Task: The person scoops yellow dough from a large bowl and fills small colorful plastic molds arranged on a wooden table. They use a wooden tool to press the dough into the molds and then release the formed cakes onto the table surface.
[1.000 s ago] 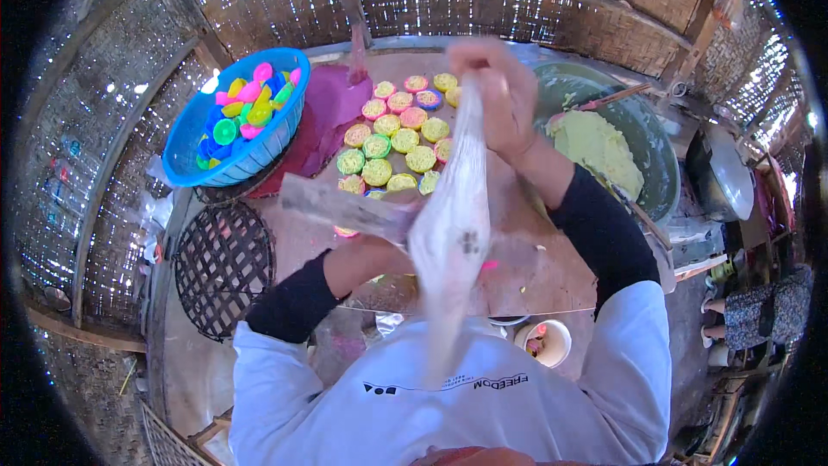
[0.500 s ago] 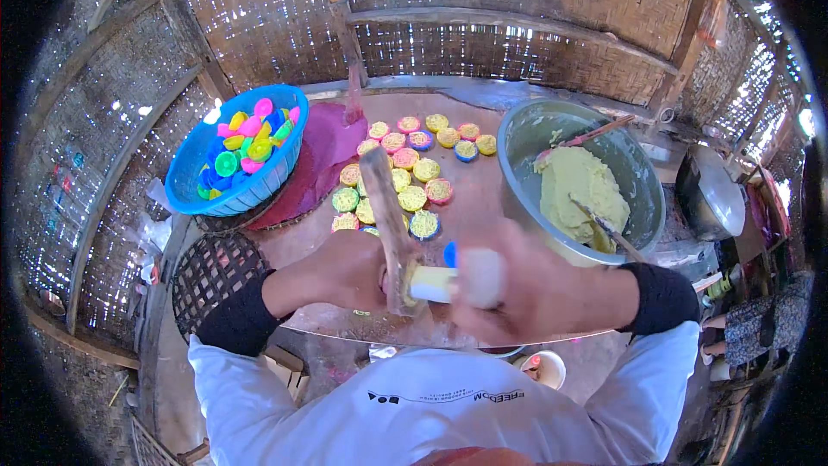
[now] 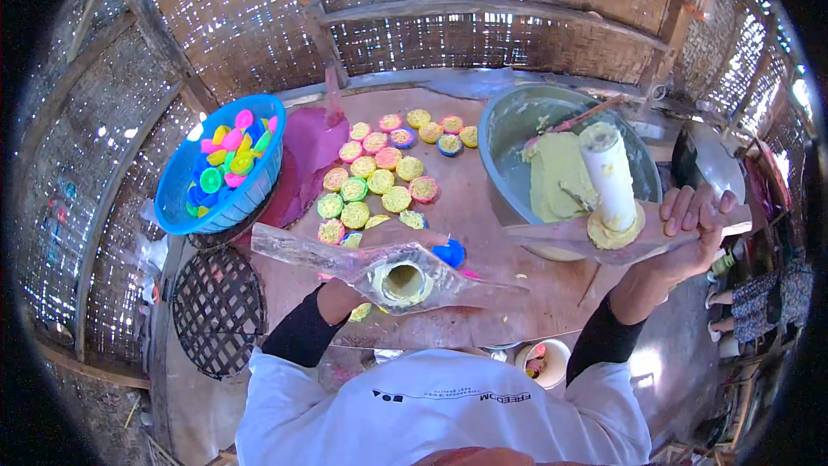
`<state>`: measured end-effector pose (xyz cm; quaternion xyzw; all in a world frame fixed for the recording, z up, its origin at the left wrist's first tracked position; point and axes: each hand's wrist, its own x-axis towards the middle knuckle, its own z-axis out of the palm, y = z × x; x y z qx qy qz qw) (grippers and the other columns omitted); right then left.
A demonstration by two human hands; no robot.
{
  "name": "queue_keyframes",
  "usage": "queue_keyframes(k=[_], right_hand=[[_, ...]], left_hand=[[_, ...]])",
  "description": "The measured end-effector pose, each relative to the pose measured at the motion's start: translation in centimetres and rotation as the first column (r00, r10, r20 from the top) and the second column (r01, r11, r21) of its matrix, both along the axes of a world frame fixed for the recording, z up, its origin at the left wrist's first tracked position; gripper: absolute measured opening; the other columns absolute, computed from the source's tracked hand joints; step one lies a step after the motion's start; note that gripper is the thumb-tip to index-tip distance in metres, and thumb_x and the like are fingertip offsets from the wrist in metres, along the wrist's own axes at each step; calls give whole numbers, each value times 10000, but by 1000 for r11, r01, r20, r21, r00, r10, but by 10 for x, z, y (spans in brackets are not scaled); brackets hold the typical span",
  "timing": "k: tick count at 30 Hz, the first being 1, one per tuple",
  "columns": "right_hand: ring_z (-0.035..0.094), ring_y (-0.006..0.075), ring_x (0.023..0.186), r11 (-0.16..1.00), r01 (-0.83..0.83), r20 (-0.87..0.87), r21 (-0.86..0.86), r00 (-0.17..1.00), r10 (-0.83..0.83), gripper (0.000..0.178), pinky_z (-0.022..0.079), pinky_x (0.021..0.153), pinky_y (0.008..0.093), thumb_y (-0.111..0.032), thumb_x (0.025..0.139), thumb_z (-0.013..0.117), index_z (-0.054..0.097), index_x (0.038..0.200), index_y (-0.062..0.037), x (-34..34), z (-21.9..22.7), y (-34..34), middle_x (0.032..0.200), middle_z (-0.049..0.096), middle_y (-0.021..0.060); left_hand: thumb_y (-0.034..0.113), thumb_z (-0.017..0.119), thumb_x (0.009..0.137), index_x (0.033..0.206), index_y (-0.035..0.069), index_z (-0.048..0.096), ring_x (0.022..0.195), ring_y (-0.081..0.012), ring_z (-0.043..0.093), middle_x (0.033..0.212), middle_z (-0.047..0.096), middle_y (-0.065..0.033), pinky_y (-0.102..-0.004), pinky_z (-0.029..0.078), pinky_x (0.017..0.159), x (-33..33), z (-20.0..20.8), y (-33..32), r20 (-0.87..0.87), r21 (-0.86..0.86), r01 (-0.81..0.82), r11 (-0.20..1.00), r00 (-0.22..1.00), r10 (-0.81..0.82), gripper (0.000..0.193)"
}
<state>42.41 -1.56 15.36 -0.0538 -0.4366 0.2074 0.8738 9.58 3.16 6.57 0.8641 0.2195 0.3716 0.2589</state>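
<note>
My left hand (image 3: 400,235), partly hidden, grips a wooden press body (image 3: 297,253) with a round, dough-smeared hole in its middle. Just beyond it, close to my fingertips, is a blue cup (image 3: 448,254). On the right, my right hand (image 3: 690,229) is wrapped round the wooden handle of a plunger (image 3: 611,179), whose white cylinder stands up with pale dough smeared at its base. Behind the plunger, pale yellow dough (image 3: 552,174) lies in a large grey-green basin (image 3: 507,151). Several small coloured cups filled with yellow strands (image 3: 380,181) cover the table's middle.
A blue basket (image 3: 250,194) of bright plastic cups stands at the left, near a black woven tray (image 3: 216,311). A lidded pot (image 3: 707,160) is right of the basin. Below the table's near edge (image 3: 509,342) sits a white bucket (image 3: 552,358). Another person's legs show far right.
My hands have moved apart. The plunger's white cylinder, earlier against the press body, is now lifted away to the right and upright; the press body has tipped so its hole shows.
</note>
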Motion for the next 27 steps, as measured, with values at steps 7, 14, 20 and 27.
queue_keyframes(k=[7,14,20,27], right_hand=[[324,96,428,994,102,-167,-42,980,-108,163,320,440,242,-77,752,501,399,871,-117,15,-18,9,577,328,-11],[440,136,536,975,21,-386,-220,916,-106,136,402,543,286,-149,819,439,443,699,-84,-26,-57,67,578,436,29],[573,176,777,558,-478,-100,-678,812,575,207,475,725,324,-235,888,448,541,888,-50,-116,-147,66,827,599,100],[586,258,883,339,796,796,-501,270,541,203,461,752,348,-71,748,540,625,932,-75,61,-222,-44,913,616,111]], left_hand=[[212,670,726,972,27,610,746,-150,578,903,617,-81,-298,464,654,22,-9,13,68,-229,143,963,989,-131,313],[195,683,709,921,43,611,778,-167,553,967,552,-96,-311,462,685,73,-1,-2,334,32,121,992,934,-125,271],[200,690,685,893,41,627,788,-180,541,948,526,-84,-319,454,700,23,15,14,275,169,-107,980,960,58,269],[206,698,658,860,39,646,799,-194,529,925,496,-69,-327,446,718,-48,25,39,438,405,-406,819,872,216,268]])
